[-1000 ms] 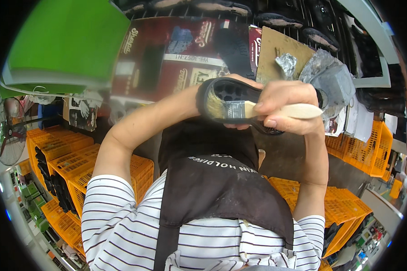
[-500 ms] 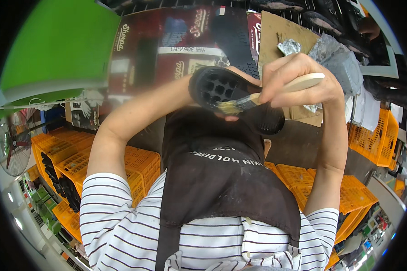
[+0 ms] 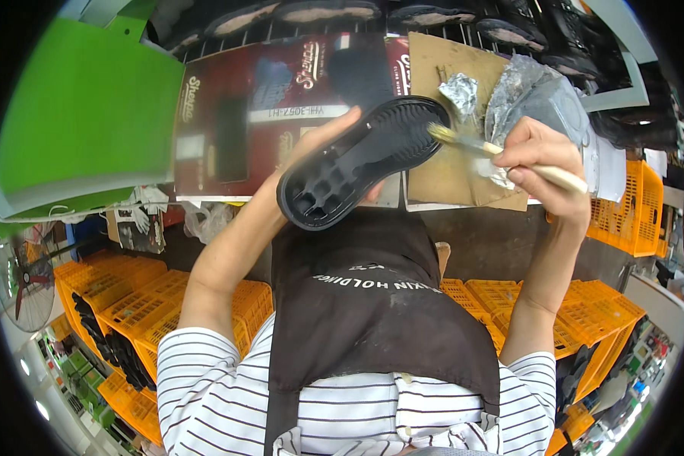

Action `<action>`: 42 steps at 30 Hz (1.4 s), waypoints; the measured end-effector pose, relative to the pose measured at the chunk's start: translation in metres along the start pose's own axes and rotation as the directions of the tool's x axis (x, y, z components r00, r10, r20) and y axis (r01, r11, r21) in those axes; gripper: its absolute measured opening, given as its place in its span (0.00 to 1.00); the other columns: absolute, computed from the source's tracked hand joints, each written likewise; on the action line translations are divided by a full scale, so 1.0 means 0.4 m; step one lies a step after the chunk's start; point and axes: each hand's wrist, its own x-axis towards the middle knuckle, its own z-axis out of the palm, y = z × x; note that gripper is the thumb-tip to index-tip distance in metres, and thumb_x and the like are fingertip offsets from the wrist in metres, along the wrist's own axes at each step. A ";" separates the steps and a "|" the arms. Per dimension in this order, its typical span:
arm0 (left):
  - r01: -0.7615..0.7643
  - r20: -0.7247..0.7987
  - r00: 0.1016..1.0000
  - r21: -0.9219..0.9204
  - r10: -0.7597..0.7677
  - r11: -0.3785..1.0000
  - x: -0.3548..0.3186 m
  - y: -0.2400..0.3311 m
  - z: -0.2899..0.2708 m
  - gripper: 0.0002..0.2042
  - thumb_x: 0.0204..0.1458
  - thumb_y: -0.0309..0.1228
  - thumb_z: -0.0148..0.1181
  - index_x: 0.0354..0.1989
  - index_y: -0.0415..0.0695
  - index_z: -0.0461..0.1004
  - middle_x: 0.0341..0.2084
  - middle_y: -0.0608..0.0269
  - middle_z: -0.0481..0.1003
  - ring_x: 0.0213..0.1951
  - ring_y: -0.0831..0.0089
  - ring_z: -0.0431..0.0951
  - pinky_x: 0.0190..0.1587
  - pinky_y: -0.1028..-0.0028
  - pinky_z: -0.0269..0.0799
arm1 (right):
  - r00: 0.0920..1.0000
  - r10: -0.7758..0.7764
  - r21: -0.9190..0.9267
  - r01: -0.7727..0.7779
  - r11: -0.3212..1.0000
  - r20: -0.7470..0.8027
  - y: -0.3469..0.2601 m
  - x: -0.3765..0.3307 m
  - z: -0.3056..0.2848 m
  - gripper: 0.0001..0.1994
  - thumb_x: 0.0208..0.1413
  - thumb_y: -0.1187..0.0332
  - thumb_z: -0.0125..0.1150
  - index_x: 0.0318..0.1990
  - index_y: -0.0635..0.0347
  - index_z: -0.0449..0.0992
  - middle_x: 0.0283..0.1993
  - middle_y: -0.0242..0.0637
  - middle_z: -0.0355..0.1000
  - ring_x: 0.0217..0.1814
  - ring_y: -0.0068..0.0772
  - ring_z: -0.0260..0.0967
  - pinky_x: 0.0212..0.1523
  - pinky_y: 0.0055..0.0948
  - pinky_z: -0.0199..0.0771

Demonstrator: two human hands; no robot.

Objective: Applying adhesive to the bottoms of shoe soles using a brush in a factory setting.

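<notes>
A black rubber shoe sole lies tilted across my left hand, its hollow side with square cells at the heel end facing up. My left thumb and fingers grip it along both edges, and the palm is hidden beneath. In my right hand is a paintbrush with a pale wooden handle, pinched near its metal band. The yellowish bristles meet or hover just over the far right end of the sole; I cannot tell whether they touch.
Beyond my hands, dark red printed cardboard and a brown cardboard sheet cover the bench. Crumpled foil and a plastic-draped grey container stand at right. Orange crates flank me. Dark shoes line a rack behind; a green panel rises left.
The sole has swung round, its heel end now lower left and its other end upper right. The brush has moved from the heel cells to the opposite end, and my right hand has shifted right.
</notes>
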 end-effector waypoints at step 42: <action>-0.279 0.037 0.960 0.022 0.279 0.960 -0.009 -0.077 0.006 0.28 0.65 0.51 0.32 0.55 0.37 0.66 0.39 0.55 0.76 0.37 0.70 0.78 0.40 0.73 0.75 | 0.973 -0.212 -0.339 0.172 0.925 -0.087 0.002 0.015 0.254 0.19 0.42 0.74 0.66 0.46 0.49 0.80 0.30 0.35 0.67 0.31 0.35 0.65 0.29 0.31 0.65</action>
